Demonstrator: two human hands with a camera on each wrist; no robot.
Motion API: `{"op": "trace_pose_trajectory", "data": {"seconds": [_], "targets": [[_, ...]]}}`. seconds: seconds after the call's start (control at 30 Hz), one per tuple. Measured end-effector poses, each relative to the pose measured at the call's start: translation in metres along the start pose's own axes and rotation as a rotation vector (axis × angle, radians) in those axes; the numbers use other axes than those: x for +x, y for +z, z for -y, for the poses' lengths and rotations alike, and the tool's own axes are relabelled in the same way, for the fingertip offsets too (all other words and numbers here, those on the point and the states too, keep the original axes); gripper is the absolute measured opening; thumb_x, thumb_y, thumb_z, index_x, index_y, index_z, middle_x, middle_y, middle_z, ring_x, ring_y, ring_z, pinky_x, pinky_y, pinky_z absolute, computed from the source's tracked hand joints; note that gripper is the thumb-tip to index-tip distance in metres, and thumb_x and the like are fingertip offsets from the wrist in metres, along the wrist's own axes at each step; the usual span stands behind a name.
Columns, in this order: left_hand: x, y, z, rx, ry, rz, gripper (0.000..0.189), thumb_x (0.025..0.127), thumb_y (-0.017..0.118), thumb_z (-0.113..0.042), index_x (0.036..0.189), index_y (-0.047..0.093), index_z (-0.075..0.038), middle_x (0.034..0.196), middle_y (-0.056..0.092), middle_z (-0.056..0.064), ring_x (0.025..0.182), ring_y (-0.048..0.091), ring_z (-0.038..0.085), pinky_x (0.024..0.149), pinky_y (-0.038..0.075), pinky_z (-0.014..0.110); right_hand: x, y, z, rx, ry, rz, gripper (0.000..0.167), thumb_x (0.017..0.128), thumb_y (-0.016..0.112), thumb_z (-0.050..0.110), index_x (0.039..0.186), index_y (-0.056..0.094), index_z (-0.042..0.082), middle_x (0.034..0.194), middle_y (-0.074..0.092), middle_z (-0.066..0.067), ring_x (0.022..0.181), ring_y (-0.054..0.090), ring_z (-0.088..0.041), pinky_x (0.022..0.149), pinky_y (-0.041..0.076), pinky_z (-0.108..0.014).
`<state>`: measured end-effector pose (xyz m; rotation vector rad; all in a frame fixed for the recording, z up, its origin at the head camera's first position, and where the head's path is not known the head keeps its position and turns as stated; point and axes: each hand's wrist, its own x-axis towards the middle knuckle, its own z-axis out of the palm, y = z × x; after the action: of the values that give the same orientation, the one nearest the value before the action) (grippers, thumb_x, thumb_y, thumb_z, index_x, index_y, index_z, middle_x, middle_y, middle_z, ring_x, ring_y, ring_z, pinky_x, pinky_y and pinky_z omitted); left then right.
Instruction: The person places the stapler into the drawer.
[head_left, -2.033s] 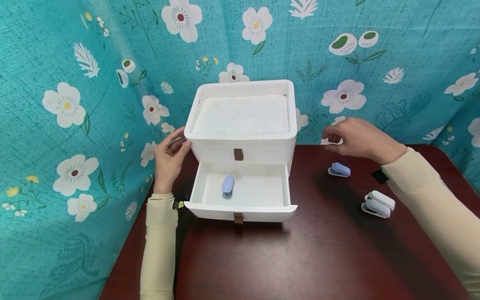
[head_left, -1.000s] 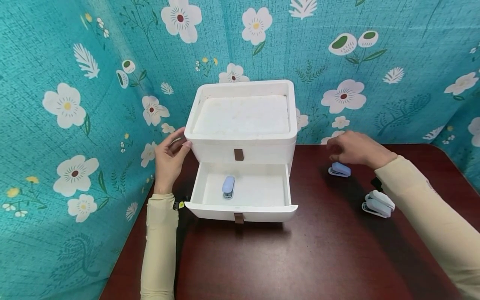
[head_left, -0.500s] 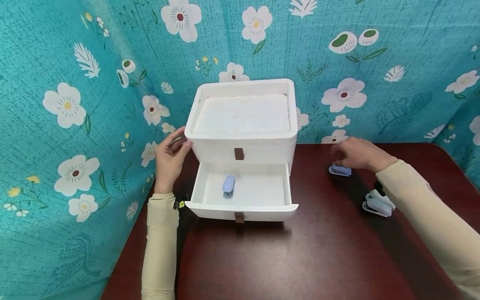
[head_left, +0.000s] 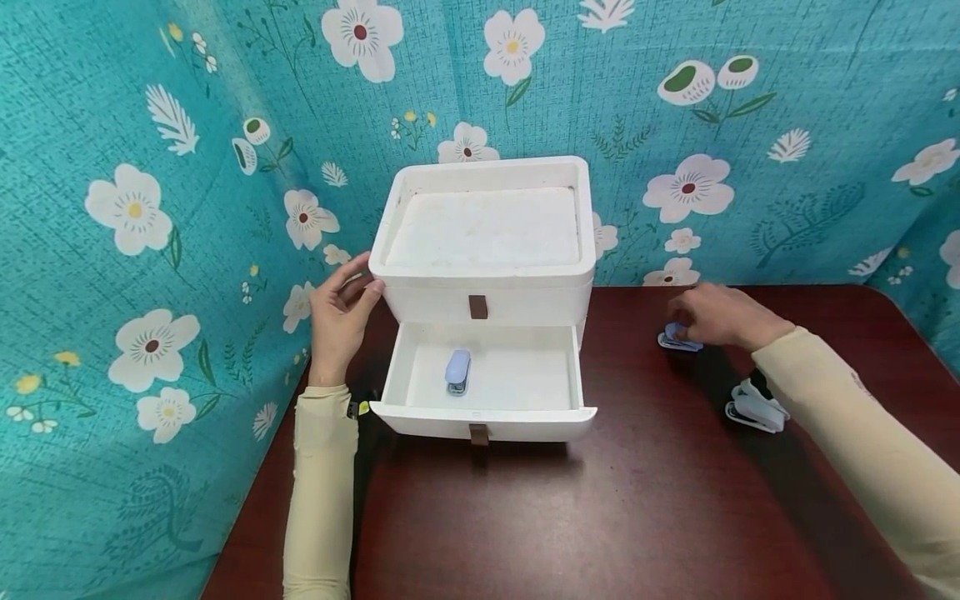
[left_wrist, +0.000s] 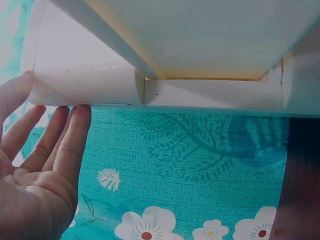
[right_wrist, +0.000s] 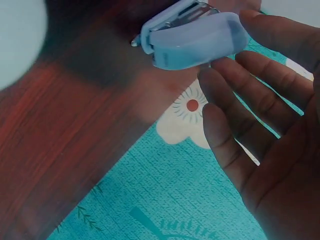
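My left hand (head_left: 339, 329) rests at the left front corner of a white drawer unit (head_left: 420, 297). In the left wrist view its thumb touches the front edge, and fairly straight fingers (left_wrist: 70, 145) press the side. The lower drawer (head_left: 525, 371) stands pulled out, with a blue-violet mini stapler (head_left: 457, 371) lying inside at its left. My right hand (head_left: 720, 315) is low over the table at another blue-violet stapler (head_left: 681, 342). In the right wrist view, thumb and fingertips pinch one end of that stapler (right_wrist: 200, 42).
Nearer the front, pale staplers (head_left: 756, 411) lie side by side on the dark red table (head_left: 600, 517), partly behind the right forearm. The unit's top is a shallow tray (head_left: 480, 271); its upper drawer is closed. A teal flowered cloth (head_left: 570, 92) hangs behind and at the left.
My right hand has come down onto the blue-violet stapler on the table, its fingers closing at one end. The left hand and the open drawer have stayed put.
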<state>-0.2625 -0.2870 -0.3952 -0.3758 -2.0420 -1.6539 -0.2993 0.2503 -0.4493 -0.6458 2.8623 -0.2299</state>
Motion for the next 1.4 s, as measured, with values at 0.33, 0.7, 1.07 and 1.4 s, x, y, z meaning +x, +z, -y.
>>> {"op": "trace_pose_trajectory", "data": {"seconds": [0.33,0.7,1.07,1.4], "targets": [[0.0,0.0,0.0,0.012,0.0,-0.002,0.043,0.096,0.073,-0.003,0.139,0.066,-0.003,0.139,0.069,0.018,0.12,0.072,0.024,0.096,0.059,0.022,0.003,0.01,-0.007,-0.036,0.032,-0.004,0.029,0.085,0.083,0.014,0.11,0.075,0.001,0.081,0.068,-0.003,0.069,0.055,-0.017,0.059,0.047,-0.033],[0.0,0.0,0.0,0.022,-0.005,-0.001,0.044,0.096,0.073,-0.005,0.14,0.066,-0.005,0.139,0.069,0.016,0.118,0.073,0.018,0.097,0.059,0.025,0.002,0.012,-0.004,-0.053,0.039,-0.013,0.023,0.087,0.081,0.014,0.106,0.075,0.004,0.08,0.066,-0.002,0.068,0.052,-0.016,0.058,0.041,-0.032],[0.0,-0.001,-0.001,0.027,-0.018,0.001,0.045,0.096,0.073,-0.005,0.141,0.065,-0.004,0.14,0.069,0.015,0.124,0.07,0.037,0.097,0.058,0.026,0.002,0.013,-0.007,-0.047,0.012,-0.013,0.022,0.086,0.082,0.013,0.104,0.075,0.003,0.08,0.067,-0.002,0.068,0.053,-0.016,0.059,0.044,-0.033],[0.0,0.0,0.0,0.027,-0.014,0.004,0.045,0.096,0.073,-0.005,0.141,0.065,-0.004,0.14,0.069,0.015,0.124,0.071,0.034,0.098,0.058,0.03,-0.001,0.006,-0.006,-0.056,-0.01,-0.028,0.024,0.086,0.081,0.011,0.108,0.075,0.003,0.091,0.071,-0.005,0.074,0.056,-0.017,0.061,0.05,-0.036]]}}
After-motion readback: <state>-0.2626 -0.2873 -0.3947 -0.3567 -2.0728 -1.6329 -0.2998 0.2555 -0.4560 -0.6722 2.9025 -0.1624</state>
